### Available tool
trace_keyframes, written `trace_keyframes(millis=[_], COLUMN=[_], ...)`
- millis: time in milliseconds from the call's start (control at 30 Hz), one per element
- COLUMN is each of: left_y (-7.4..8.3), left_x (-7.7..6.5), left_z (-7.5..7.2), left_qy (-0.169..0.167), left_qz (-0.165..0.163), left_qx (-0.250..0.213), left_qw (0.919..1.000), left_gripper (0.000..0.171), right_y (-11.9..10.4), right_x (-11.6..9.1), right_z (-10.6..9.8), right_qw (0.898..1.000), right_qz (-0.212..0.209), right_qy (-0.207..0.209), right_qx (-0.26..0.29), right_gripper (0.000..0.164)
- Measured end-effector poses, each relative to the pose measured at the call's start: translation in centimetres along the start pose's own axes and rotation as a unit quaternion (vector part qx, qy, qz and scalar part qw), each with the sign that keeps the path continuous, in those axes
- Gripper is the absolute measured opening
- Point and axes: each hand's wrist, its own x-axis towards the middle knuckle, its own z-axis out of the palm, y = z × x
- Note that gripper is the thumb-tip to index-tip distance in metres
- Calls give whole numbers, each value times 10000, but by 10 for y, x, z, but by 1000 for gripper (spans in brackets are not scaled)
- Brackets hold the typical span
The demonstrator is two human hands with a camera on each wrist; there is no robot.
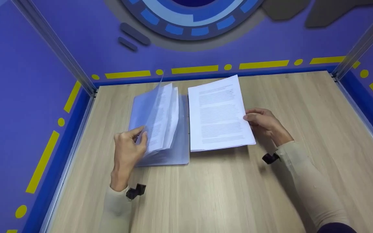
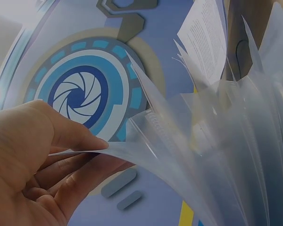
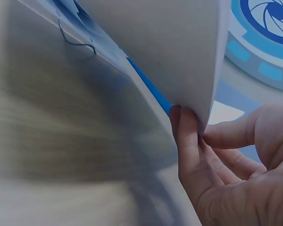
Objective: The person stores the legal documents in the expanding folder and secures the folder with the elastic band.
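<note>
A translucent display book (image 1: pixel 173 158) with clear sleeves lies spread on the table, some sleeves holding printed sheets. My left hand (image 1: pixel 129 149) pinches the edge of its raised cover or sleeve between thumb and fingers; the left wrist view shows that clear plastic (image 2: pixel 188 136) bending away from the thumb. To the right, a stack of printed paper (image 1: pixel 220 113) is tilted up from the table. My right hand (image 1: pixel 264 123) pinches its right edge, thumb on top. In the right wrist view the fingers (image 3: pixel 188 150) lie behind the pale stack (image 3: pixel 170 47).
The wooden table (image 1: pixel 199 200) is bounded by blue-purple panels (image 1: pixel 76 35) at the back and sides, with metal rails along the corners. A thin dark cord (image 3: pixel 78 44) shows near the plastic in the right wrist view.
</note>
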Motion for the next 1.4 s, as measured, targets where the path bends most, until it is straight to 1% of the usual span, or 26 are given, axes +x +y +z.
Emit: trace_keyframes(millis=[233,500,700,833,1033,1267,1400], left_y=[0,0,-2,0,0,0,0], left_x=[1,0,-1,-1,0,-1,-1], left_z=[1,1,2,1,1,1,1], left_qy=[18,13,-46,-39,-30,15,20], left_qz=[-17,60,-8,-43,-3,20,45], left_qx=[-59,-87,-15,7,55,79,54], left_qw=[10000,9999,10000,10000,10000,10000,10000], left_gripper=[18,19,19,19,19,19,19], right_y=[-2,-3,-5,-6,-8,-6,-5], right_x=[0,1,2,2,4,6,7], right_z=[10,17,22,25,31,40,46], right_qw=[9998,9994,9987,9982,9963,9976,9973], right_qz=[6,0,-32,3,38,30,5], right_qy=[-101,-202,-227,-225,-335,-292,-379], right_qx=[177,276,461,552,785,622,628], right_gripper=[45,44,45,43,39,34,34])
